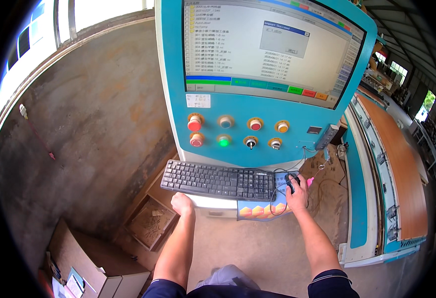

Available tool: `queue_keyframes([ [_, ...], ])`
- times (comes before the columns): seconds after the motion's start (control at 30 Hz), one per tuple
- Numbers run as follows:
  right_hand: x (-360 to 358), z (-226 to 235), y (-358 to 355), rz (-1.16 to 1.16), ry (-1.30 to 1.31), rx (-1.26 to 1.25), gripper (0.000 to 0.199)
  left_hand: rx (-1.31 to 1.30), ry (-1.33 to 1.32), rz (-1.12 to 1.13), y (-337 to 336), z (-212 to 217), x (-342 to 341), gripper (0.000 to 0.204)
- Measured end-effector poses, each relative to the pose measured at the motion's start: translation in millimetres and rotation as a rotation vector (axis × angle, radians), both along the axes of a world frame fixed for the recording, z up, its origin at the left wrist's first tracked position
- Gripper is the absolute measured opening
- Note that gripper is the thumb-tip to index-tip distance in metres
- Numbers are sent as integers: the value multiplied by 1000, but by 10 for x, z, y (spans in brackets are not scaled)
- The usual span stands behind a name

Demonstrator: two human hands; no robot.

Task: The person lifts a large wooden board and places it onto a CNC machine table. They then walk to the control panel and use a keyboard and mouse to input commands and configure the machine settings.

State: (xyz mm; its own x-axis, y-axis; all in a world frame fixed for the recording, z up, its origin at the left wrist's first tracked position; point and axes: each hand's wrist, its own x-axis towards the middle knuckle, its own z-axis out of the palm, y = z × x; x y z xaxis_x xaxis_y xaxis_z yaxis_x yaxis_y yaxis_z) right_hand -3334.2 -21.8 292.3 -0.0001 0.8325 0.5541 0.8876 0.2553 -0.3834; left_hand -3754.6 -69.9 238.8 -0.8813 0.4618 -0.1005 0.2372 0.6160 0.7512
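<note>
My right hand (297,192) is wrapped over a black computer mouse (291,184) on a printed mouse pad (258,210), at the right end of a shelf. Left of the mouse lies a black keyboard (218,181). Below the keyboard's left end, my left hand (182,204) is closed in a fist by the corner of the white shelf (210,202); whether anything is inside it stays hidden. Above stands a teal control cabinet (178,82). Its screen (248,49) shows a file list with a small pop-up window over it.
Under the screen are several buttons and knobs, including a red button (194,124) and a lit green button (224,141). A machine with a brown board (402,164) extends along the right. At lower left are a wooden tray (151,221) and a cabinet (93,263). The mouse cable loops over the pad.
</note>
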Motion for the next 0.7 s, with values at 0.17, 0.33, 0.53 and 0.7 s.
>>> queue_keyframes([
  [0.17,-1,-7,9,27,31,-5,41,-202,243,-154,-23,54,27,31],
  [0.33,-3,-21,-7,12,-27,37,41,-165,170,-152,-44,77,32,36],
  [0.53,13,-39,5,18,-88,70,43,-32,38,-55,-20,22,23,40],
  [0.7,-10,-25,-5,41,-20,45,44,1,16,-27,-14,2,29,42],
])
